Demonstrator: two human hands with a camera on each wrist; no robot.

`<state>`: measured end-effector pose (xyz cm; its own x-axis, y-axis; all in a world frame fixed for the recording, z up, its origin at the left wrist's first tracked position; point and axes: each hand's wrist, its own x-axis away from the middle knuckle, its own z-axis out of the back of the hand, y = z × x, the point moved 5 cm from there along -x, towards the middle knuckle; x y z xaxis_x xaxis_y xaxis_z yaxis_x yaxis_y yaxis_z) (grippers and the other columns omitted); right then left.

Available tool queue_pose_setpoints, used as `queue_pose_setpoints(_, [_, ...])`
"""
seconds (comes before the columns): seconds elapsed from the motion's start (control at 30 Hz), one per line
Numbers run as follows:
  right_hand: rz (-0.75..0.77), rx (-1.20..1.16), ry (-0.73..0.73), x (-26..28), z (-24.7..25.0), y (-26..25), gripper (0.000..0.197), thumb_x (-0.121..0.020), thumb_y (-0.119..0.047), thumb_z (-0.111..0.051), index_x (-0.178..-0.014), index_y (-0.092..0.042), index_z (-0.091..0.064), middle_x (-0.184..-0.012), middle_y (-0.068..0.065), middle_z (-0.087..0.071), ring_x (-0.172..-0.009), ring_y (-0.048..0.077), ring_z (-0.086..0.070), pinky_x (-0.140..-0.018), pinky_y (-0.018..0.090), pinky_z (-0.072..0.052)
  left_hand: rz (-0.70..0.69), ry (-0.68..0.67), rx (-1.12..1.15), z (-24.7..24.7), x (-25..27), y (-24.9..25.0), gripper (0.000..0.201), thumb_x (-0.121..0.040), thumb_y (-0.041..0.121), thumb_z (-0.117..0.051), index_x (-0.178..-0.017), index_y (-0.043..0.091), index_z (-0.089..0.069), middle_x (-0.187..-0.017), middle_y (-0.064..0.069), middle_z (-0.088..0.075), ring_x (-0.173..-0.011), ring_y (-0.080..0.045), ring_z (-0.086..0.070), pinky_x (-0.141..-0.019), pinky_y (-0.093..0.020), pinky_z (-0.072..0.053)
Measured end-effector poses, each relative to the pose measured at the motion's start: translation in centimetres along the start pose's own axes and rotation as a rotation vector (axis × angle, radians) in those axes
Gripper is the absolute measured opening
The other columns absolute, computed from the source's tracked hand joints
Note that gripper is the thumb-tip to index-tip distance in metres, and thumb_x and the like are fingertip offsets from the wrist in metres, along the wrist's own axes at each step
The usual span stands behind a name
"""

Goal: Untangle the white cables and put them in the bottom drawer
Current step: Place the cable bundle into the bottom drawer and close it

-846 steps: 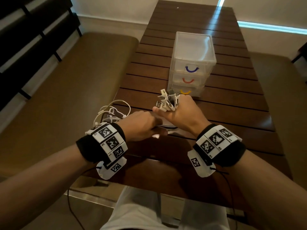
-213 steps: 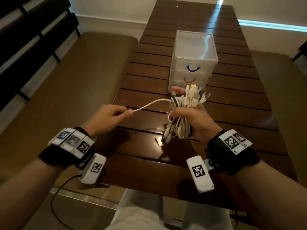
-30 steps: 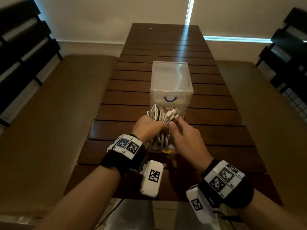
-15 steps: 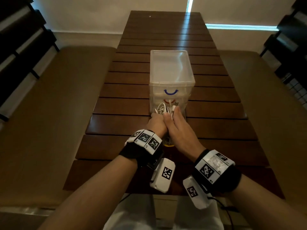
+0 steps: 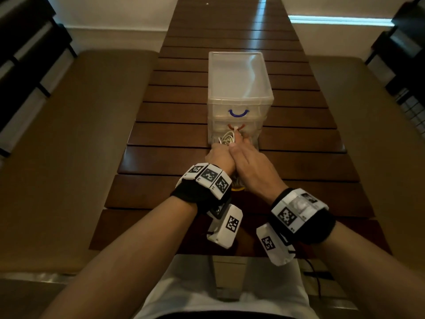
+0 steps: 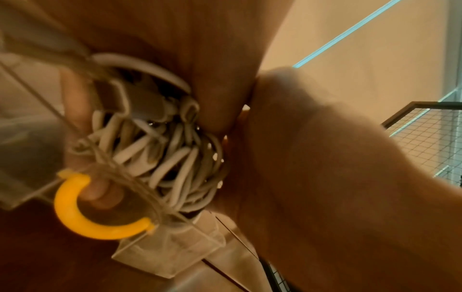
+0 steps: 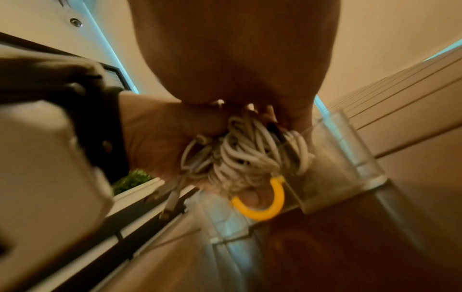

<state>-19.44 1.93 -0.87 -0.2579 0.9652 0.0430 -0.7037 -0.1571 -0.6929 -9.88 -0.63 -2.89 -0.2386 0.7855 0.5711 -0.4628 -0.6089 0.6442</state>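
We are at the clear plastic three-drawer unit (image 5: 239,88) on the dark slatted wooden counter (image 5: 184,134), and our landmark is its bottom drawer with the yellow half-ring handle (image 6: 82,219), which stands pulled out toward us. Both hands are down in it. Our left hand (image 5: 219,158) has its grip clamped round the coiled bundle of white cables (image 6: 170,162), fingers curled under the loops, and the wrist views show those fingers through the clear front wall, just behind the yellow handle. Our right hand (image 5: 250,166) presses against the bundle from the other side, touching the left hand; how its fingers lie on the cables we cannot tell, since the palm hides them. The bundle sits inside the drawer's walls, though one white plug end (image 5: 235,129) pokes up in front of the middle drawer's red handle (image 5: 236,127). We judge the untangling done: the cables lie gathered in one coil, no loose strands on the counter. What is left, as we read it, is tucking that plug down, letting go, and pushing the drawer in.
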Motion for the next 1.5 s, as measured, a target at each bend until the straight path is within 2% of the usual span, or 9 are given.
queue_pose_setpoints(0.17, [-0.255, 0.038, 0.028, -1.5, 1.7, 0.9, 0.039, -0.101, -0.042, -0.038, -0.113, -0.023, -0.07, -0.121, 0.013, -0.067, -0.113, 0.036, -0.056, -0.088, 0.036, -0.044, -0.022, 0.039, -0.096, -0.5, 0.4, 0.1, 0.05, -0.102, 0.03, -0.042, -0.14, 0.0, -0.03, -0.14, -0.021, -0.048, -0.129, -0.035, -0.047, -0.097, -0.039, -0.042])
queue_pose_setpoints(0.47, [-0.384, -0.024, 0.047, -3.2, 1.6, 2.5, 0.026, -0.09, -0.03, -0.049, -0.074, -0.016, -0.064, -0.1, 0.016, -0.07, -0.099, 0.033, -0.06, -0.074, 0.028, -0.037, -0.202, -0.135, -0.142, -1.0, -0.2, -0.4, 0.06, -0.09, 0.022, -0.061, -0.137, -0.008, -0.039, -0.131, -0.025, -0.056, -0.116, -0.04, -0.057, -0.094, -0.042, -0.049])
queue_pose_setpoints(0.63, [-0.37, 0.06, 0.01, -4.0, 1.9, 2.9, 0.03, -0.093, -0.03, -0.05, -0.088, -0.012, -0.073, -0.096, 0.014, -0.07, -0.09, 0.03, -0.06, -0.075, 0.03, -0.045, -0.289, -0.393, -0.028, 0.0, 0.7, -0.2, 0.114, -0.059, 0.037, -0.081, -0.148, 0.003, -0.019, -0.126, -0.015, -0.061, -0.11, -0.028, -0.065, -0.095, -0.046, -0.053])
queue_pose_setpoints(0.77, [-0.361, 0.112, 0.007, -4.1, 1.7, 2.4, 0.028, -0.095, -0.029, -0.052, -0.096, -0.011, -0.072, -0.097, 0.013, -0.067, -0.085, 0.028, -0.057, -0.07, 0.029, -0.039, -0.296, -0.502, 0.215, 1.7, 1.7, 1.0, 0.02, -0.092, 0.006, -0.052, -0.111, 0.009, -0.052, -0.109, -0.01, -0.064, -0.099, -0.021, -0.062, -0.09, -0.036, -0.05])
queue_pose_setpoints(0.9, [-0.305, 0.138, 0.033, -3.5, 1.5, 2.4, 0.029, -0.098, -0.027, -0.046, -0.092, -0.012, -0.069, -0.102, 0.015, -0.068, -0.098, 0.033, -0.059, -0.072, 0.029, -0.034, -0.363, -0.171, 0.067, 0.1, 1.2, 0.3, 0.045, -0.099, 0.033, -0.041, -0.134, 0.004, -0.038, -0.139, -0.017, -0.044, -0.122, -0.033, -0.049, -0.099, -0.042, -0.043])
queue_pose_setpoints(1.03, [-0.178, 0.246, 0.073, -2.3, 1.0, 1.3, 0.036, -0.104, -0.028, -0.034, -0.101, -0.007, -0.063, -0.105, 0.018, -0.068, -0.1, 0.038, -0.06, -0.07, 0.031, -0.031, -0.537, 0.162, -0.135, -0.6, 2.1, -0.6, 0.041, -0.104, 0.037, -0.03, -0.128, 0.007, -0.04, -0.127, -0.016, -0.056, -0.11, -0.035, -0.057, -0.081, -0.038, -0.038])
queue_pose_setpoints(1.17, [-0.229, 0.155, 0.129, -1.7, 0.6, 1.7, 0.033, -0.105, -0.031, -0.034, -0.124, -0.006, -0.044, -0.107, 0.022, -0.066, -0.099, 0.04, -0.061, -0.069, 0.034, -0.031, -0.451, 0.164, -0.261, -0.8, 0.4, -0.5, 0.042, -0.104, 0.031, -0.029, -0.127, -0.001, -0.042, -0.122, -0.022, -0.057, -0.109, -0.04, -0.056, -0.076, -0.036, -0.032])
queue_pose_setpoints(1.37, [-0.061, 0.243, 0.138, -1.0, 0.2, 1.0, 0.03, -0.105, -0.021, -0.035, -0.117, -0.003, -0.056, -0.116, 0.017, -0.058, -0.103, 0.033, -0.057, -0.075, 0.035, -0.039, -0.55, 0.215, -0.438, -1.1, 0.9, -0.7, 0.042, -0.1, 0.021, -0.023, -0.126, -0.003, -0.046, -0.128, -0.022, -0.042, -0.117, -0.032, -0.044, -0.071, -0.028, -0.034])
queue_pose_setpoints(1.5, [-0.079, 0.06, 0.202, -0.9, 0.1, 1.1, 0.05, -0.103, -0.024, -0.039, -0.149, -0.016, -0.022, -0.127, 0.013, -0.057, -0.099, 0.032, -0.063, -0.073, 0.033, -0.04, -0.645, 0.261, -0.49, -1.0, 1.7, -0.2, 0.039, -0.104, 0.024, -0.034, -0.128, -0.004, -0.046, -0.132, -0.021, -0.037, -0.104, -0.036, -0.054, -0.085, -0.037, -0.045])
